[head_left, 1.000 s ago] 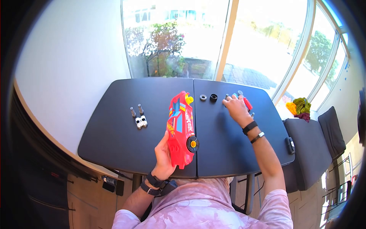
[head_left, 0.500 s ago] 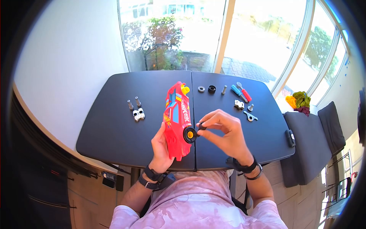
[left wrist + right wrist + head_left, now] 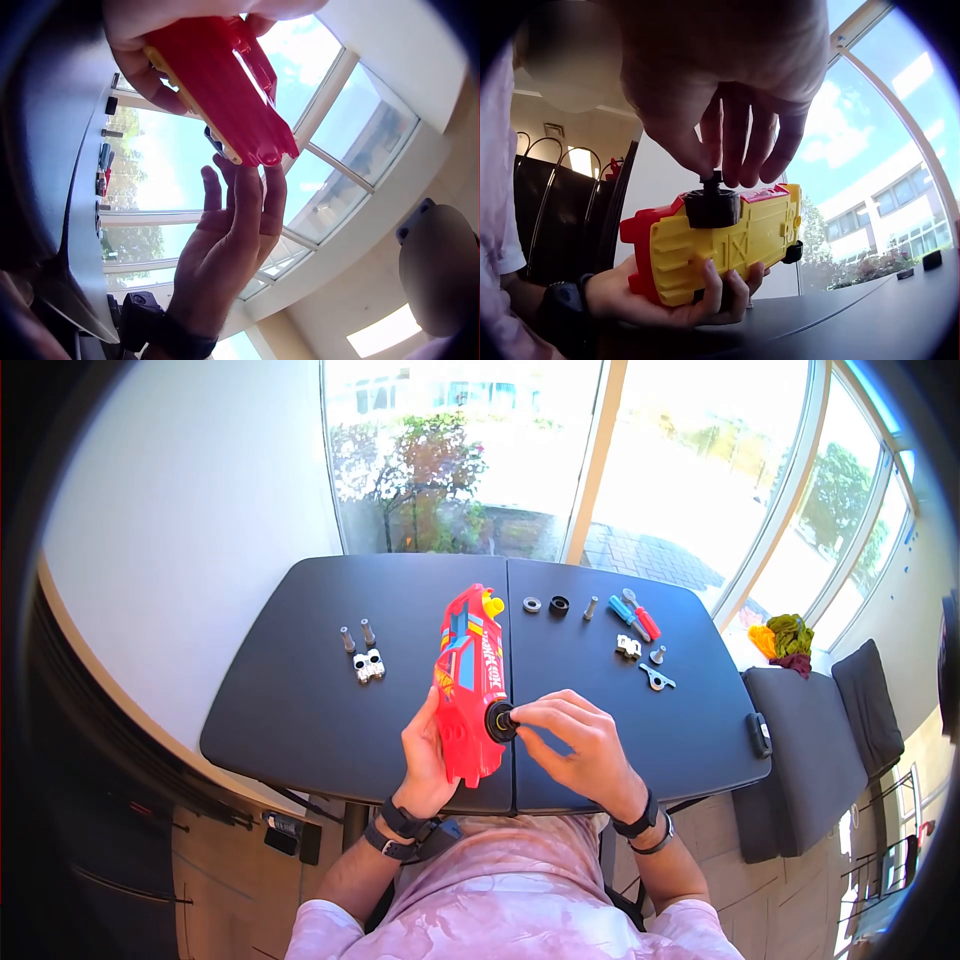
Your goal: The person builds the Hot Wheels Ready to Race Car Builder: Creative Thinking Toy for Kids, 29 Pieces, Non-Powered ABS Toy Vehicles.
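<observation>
My left hand point(image 3: 426, 760) grips a red toy car point(image 3: 466, 732) above the table, its side with a black wheel point(image 3: 500, 721) facing right. The right hand point(image 3: 580, 748) pinches a small black part point(image 3: 712, 178) against the middle of that wheel. In the right wrist view the car's yellow underside point(image 3: 739, 244) shows, with the left fingers point(image 3: 712, 291) curled round it from below. From the left wrist view, the right fingers reach up to the car's edge, and the small part is hidden there.
On the black table point(image 3: 300, 730), two grey pegs point(image 3: 368, 631) and a silver piece point(image 3: 369, 666) lie left. To the right are black rings point(image 3: 559, 605), screwdrivers point(image 3: 630, 617), a wrench-like piece point(image 3: 657, 677) and a dark case point(image 3: 760, 735) at the edge.
The right hand has come from the tools at the back right to the car with the small black part, which now meets the wheel's middle. The left hand still holds the car.
</observation>
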{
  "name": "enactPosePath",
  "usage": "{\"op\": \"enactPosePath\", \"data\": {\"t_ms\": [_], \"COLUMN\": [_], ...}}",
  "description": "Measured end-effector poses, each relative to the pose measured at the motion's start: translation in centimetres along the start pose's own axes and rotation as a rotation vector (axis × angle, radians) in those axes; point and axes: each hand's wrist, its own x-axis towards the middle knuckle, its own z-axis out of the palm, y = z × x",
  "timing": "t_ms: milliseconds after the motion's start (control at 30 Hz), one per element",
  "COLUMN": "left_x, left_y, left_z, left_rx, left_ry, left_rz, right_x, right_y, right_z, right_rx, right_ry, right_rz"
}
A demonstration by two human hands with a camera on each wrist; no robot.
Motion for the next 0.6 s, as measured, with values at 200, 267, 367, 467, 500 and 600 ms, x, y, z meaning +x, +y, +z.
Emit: {"op": "enactPosePath", "data": {"t_ms": [200,267,367,467,500,600], "left_x": [-0.2,-0.2,-0.2,-0.2,-0.2,-0.2], "left_y": [0.2,0.2,0.2,0.2,0.2,0.2], "left_z": [0.3,0.4,0.6,0.5,0.2,0.5], "left_rx": [0.001,0.008,0.007,0.018,0.027,0.018], "left_ry": [0.015,0.012,0.004,0.015,0.014,0.022], "left_rz": [-0.011,-0.009,-0.008,-0.005,-0.005,-0.008], "right_x": [0.2,-0.5,0.5,0.3,0.1,0.4], "right_y": [-0.5,-0.2,-1.7,-1.4,-1.1,-1.3], "right_z": [-0.7,-1.5,-1.5,-2.0,-2.2,-2.1], "right_rx": [-0.223,-0.271,-0.176,-0.209,-0.256,-0.191], "right_ry": [-0.045,-0.148,-0.080,-0.133,-0.188,-0.137], "right_rz": [-0.042,0.041,0.064,0.055,0.056,0.052]}}
